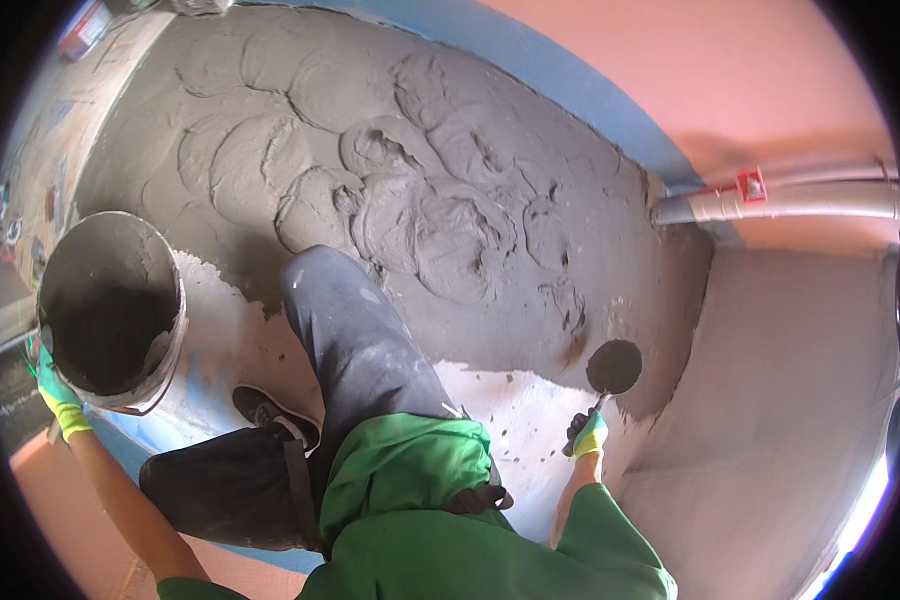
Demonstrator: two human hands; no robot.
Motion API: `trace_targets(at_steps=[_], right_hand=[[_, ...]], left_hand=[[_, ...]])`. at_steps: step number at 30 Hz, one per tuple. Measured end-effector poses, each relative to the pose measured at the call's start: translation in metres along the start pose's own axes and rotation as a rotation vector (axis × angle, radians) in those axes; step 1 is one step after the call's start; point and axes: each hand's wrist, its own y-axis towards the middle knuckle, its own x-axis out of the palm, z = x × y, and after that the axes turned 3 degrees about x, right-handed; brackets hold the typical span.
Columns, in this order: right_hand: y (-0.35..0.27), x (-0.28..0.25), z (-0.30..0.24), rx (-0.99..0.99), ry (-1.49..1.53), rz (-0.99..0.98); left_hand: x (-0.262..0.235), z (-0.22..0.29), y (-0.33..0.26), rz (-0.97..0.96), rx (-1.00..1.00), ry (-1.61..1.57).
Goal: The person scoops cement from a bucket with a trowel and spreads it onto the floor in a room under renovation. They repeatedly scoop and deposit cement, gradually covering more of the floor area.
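Note:
My left hand, in a green and yellow glove, grips the near left side of a bucket. The bucket is tilted and wet grey mortar shows inside it. At the right, my gloved right hand is closed round the handle of a ladle. Its round head is coated in grey mortar and is held over the edge of the spread layer. Mortar covers much of the floor ahead of me, heaped in overlapping round dollops in the middle and smoother at the sides.
Bare pale floor with dark splashes lies beside my knee. A pink wall with a blue lower band borders the far side. White pipes run along it at the right. A grey wall stands on the right.

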Motion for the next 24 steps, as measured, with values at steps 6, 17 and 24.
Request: trace_targets(at_steps=[6, 17, 24], right_hand=[[0.005, -0.077, 0.113, 0.291, -0.027, -0.036], [0.025, -0.085, 0.185, 0.457, -0.644, 0.276], [0.087, -0.067, 0.162, -0.001, -1.238, -0.308]], left_hand=[[0.001, 0.015, 0.008, -0.09, -0.204, -0.05], [0.015, 0.023, 0.011, -0.15, -0.247, -0.11], [0.031, 0.067, -0.023, -0.065, 0.227, 0.315]])
